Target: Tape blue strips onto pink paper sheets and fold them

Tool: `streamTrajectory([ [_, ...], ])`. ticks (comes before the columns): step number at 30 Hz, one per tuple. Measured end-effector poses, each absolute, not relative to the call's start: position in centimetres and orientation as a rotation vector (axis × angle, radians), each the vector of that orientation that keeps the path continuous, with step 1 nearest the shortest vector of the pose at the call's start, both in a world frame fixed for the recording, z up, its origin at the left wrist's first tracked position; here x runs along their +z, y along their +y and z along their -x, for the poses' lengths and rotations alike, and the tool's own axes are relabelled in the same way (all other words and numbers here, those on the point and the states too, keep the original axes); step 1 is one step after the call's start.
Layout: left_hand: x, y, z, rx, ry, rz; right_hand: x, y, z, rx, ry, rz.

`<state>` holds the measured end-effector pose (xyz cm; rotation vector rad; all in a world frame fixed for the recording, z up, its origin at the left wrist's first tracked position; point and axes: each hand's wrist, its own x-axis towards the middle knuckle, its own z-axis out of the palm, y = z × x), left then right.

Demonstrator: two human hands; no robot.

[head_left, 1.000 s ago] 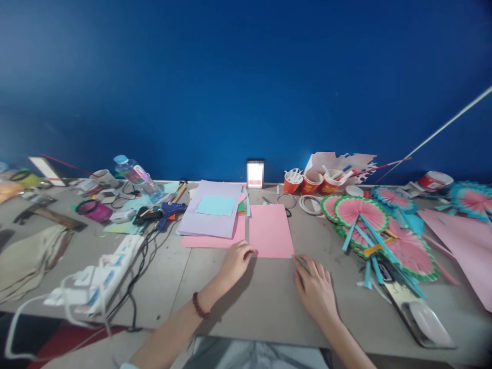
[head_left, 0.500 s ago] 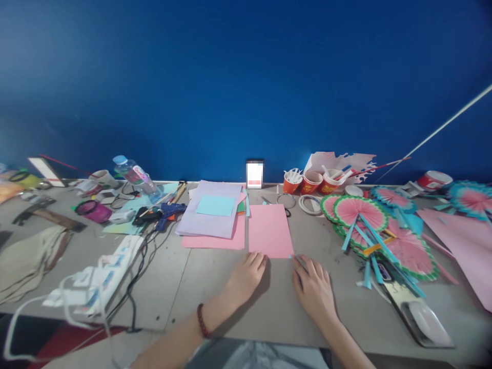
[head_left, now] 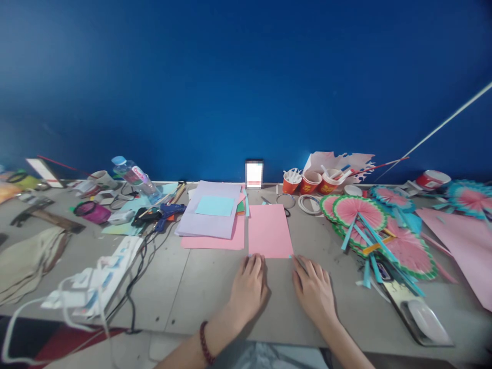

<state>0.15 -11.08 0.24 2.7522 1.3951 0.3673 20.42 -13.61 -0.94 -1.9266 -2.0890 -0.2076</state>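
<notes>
And here, in the middle of the surface, a pink sheet is laid flat, its near edge attended by both hands! The near left corner is met by the fingertips of the left hand, held palm down with its fingers close together; whether anything is pinched in that grip cannot be told. Over at the near right corner, the right hand is set down, its fingers slightly fanned, a small blue bit showing by the fingertips; that grip, too, cannot be read as pinching or loose.

Just left of the sheet, another pink sheet is partly covered by lavender paper, itself topped by a light-blue piece. Farther left, a blue glue gun is seen among cables, with a white power strip placed nearer. To the right, pleated paper fans are heaped, and on the far side red cups are lined up by the blue wall.
</notes>
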Motion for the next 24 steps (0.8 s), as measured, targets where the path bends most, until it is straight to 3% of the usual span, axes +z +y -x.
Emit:
streamTrajectory([
  [14,0.8,-11.5,-0.6,0.343,1.5,-2.62,-1.1,-13.5,-19.5,-0.089,-2.162,1.655],
  [24,0.5,-12.2,-1.1,0.374,1.673,-2.669,-0.5,-14.1,-17.6,-0.12,-2.22,1.828],
])
